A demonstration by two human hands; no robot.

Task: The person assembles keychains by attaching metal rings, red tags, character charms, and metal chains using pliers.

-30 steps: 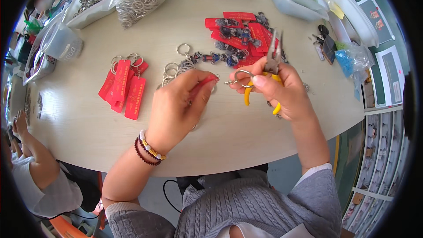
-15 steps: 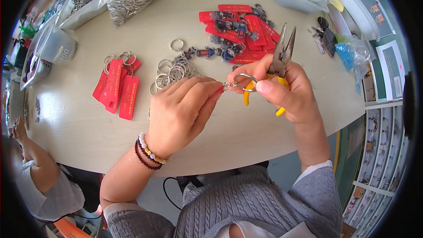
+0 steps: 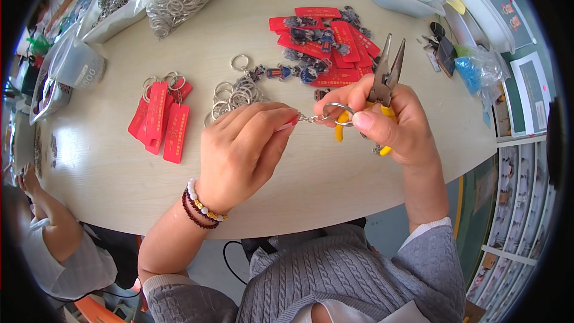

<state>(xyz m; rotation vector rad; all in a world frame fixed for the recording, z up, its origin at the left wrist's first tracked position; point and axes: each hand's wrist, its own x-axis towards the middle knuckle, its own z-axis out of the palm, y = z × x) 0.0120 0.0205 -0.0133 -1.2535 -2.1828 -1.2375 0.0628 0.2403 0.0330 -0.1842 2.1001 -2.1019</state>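
1. Head view: a heap of loose silver rings lies on the pale table; every place below is told from that heap.
2. Just below the heap is the left hand, thumb and fingers pressed together, pinching a red tag; only a sliver of the tag shows at the fingertips.
3. Right of the heap, a short silver chain runs in the air from the tag to a key ring.
4. Farther right is the right hand; thumb and fingers pinch the key ring, and the same hand holds yellow-handled pliers, tips upward, jaws apart.
5. Above and right of the heap lies a row of figure charms, with a pile of red tags and charms beyond.
6. Left of the heap lies a bunch of ringed red tags, overlapping.
7. Above and left of the heap stands a clear bag of rings.
8. Well below and left of the heap sits another person.
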